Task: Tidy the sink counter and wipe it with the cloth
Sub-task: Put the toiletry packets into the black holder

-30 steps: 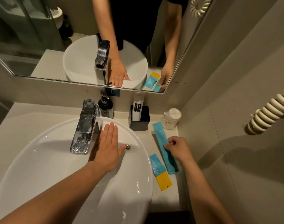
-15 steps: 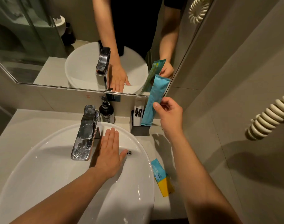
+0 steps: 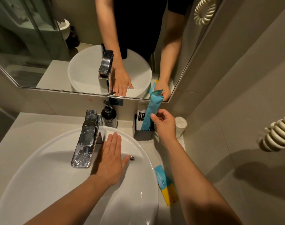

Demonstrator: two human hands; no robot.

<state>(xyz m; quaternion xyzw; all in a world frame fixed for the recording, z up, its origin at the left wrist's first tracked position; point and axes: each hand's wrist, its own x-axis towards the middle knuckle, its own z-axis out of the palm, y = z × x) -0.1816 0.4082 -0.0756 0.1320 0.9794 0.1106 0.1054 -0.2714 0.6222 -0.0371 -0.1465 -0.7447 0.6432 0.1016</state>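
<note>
Glossy white ceramic basin (image 3: 57, 184); water-spotted chrome faucet (image 3: 86, 140); shiny blue plastic packet (image 3: 152, 109).

Only one view is given, taken from a wide-angle camera worn on the head. It is directed forward and steeply down, close above the basin (image 3: 60, 168) and worktop (image 3: 33, 125). The mirror (image 3: 57, 46) is included at the top, the wall at right.

A mirror (image 3: 57, 46) hangs on dim beige tiled walls (image 3: 236, 95).
</note>
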